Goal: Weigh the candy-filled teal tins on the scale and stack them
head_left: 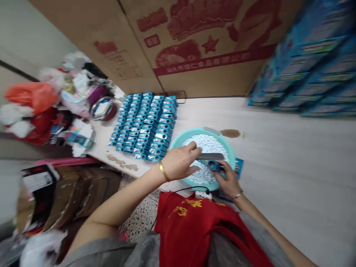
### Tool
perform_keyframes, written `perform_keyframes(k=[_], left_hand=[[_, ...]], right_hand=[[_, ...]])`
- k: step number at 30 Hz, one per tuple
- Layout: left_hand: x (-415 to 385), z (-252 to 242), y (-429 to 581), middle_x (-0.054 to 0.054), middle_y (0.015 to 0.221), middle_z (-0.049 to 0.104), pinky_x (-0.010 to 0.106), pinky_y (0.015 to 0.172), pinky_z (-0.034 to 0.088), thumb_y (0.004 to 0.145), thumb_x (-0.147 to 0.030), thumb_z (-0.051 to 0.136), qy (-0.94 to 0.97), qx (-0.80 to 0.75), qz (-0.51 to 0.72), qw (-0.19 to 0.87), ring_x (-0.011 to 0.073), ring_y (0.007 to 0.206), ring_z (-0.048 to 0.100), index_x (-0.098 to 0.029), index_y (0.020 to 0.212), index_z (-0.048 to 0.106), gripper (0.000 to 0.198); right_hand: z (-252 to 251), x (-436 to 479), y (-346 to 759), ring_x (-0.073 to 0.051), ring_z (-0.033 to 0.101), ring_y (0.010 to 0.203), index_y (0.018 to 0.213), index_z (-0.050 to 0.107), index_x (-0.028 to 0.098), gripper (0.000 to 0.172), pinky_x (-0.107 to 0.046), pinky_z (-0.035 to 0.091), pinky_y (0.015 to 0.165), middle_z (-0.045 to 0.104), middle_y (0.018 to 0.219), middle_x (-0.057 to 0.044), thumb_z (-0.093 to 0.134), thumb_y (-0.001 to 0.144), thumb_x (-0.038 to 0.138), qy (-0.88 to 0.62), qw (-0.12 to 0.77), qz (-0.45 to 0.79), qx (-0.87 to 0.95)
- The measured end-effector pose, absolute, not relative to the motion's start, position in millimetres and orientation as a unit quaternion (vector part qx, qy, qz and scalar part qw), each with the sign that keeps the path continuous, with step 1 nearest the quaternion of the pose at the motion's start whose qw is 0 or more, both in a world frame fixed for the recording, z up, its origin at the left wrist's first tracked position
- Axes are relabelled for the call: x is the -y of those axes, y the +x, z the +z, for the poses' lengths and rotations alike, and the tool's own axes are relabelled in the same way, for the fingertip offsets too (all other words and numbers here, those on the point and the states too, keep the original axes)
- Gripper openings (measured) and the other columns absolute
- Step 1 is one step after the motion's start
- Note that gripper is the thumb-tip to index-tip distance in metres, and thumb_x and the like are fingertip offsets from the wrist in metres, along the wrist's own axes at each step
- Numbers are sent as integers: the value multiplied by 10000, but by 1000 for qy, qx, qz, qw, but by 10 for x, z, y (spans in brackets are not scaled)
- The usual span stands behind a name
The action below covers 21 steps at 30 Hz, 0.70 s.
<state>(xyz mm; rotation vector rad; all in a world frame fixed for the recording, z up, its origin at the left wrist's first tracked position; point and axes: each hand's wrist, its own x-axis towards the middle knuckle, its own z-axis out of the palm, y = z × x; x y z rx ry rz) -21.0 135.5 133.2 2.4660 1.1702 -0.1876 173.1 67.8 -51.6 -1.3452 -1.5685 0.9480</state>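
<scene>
Blue boxes [144,124] lined up on the desk [278,167], left of the fingers | left hand [179,162] right there, fingers spread above white pieces [204,144] in a teal basin [204,132] | right hand [228,180] pinching a small blue object [214,165] under a grey bar [210,156]

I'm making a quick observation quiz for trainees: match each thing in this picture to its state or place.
Things:
1. left hand
2. right hand
3. turquoise basin
4. blue boxes

States:
A. in rows on the table
B. heaped with white pieces
C. gold bangle at its wrist
D. gripping a blue object

Pairs: 1-C, 2-D, 3-B, 4-A
</scene>
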Motion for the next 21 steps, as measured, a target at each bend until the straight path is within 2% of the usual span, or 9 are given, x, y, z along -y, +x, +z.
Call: perform_keyframes(k=[2, 3, 7, 11, 13, 17, 19, 21], left_hand=[[-1215, 1183, -365, 140, 1241, 427, 335, 741, 489, 788, -480, 593, 871, -422, -29, 250, 240, 959, 568, -169, 1322, 318, 676], [-1129, 1097, -442, 135, 1240, 429, 326, 739, 488, 791, -477, 591, 863, -428, -23, 266, 235, 962, 570, -180, 1321, 318, 666], [-758, 855, -771, 90, 1086, 517, 278, 744, 467, 863, -357, 521, 831, -462, -15, 310, 191, 922, 569, -183, 1163, 471, 350], [-436, 835, -1404, 75, 1010, 540, 252, 769, 447, 852, -395, 541, 776, -522, 62, 348, 165, 897, 546, -171, 1096, 523, 332], [-301, 825, -1885, 59, 983, 549, 254, 786, 441, 813, -376, 601, 734, -590, 72, 330, 163, 905, 535, -173, 1055, 550, 320], [-131, 677, -2946, 28, 938, 559, 270, 800, 438, 762, -287, 644, 639, -731, 54, 233, 153, 884, 526, -162, 988, 572, 268], [-134, 533, -3403, 28, 914, 559, 289, 813, 441, 744, -261, 637, 609, -765, 51, 203, 157, 874, 526, -144, 956, 572, 250], [-209, 355, -3757, 21, 894, 564, 295, 822, 448, 704, -230, 641, 584, -789, 46, 186, 158, 865, 533, -142, 937, 579, 257]], right_hand=[[-503, -578, 1647, -256, 615, 928, 1111, 525, 238, 334, -452, 525, 793, 629, 1029, -77, 582, 785, 283, -513, 420, 410, 626], [-498, -527, 1585, -261, 622, 927, 1111, 529, 237, 337, -456, 529, 791, 639, 1031, -81, 591, 785, 295, -501, 415, 428, 627], [-417, -371, 1287, -273, 651, 894, 1060, 573, 242, 306, -471, 542, 795, 680, 973, -75, 611, 778, 353, -450, 381, 480, 650], [-247, -385, 1178, -283, 579, 1100, 1206, 492, 274, 501, -485, 514, 901, 596, 1214, -86, 643, 745, 401, -433, 357, 530, 636], [-172, -446, 1259, -295, 579, 1100, 1192, 497, 289, 493, -514, 514, 898, 605, 1201, -90, 632, 741, 438, -468, 343, 551, 600], [-87, -559, 1603, -352, 635, 937, 980, 615, 327, 388, -595, 495, 842, 662, 1041, -127, 640, 661, 547, -579, 334, 513, 539], [-117, -586, 1811, -375, 612, 968, 923, 641, 364, 334, -618, 451, 862, 654, 1026, -157, 616, 661, 569, -630, 348, 466, 515], [-226, -607, 2022, -383, 568, 1051, 956, 640, 395, 296, -627, 405, 903, 631, 1035, -176, 599, 700, 538, -665, 389, 405, 492]])
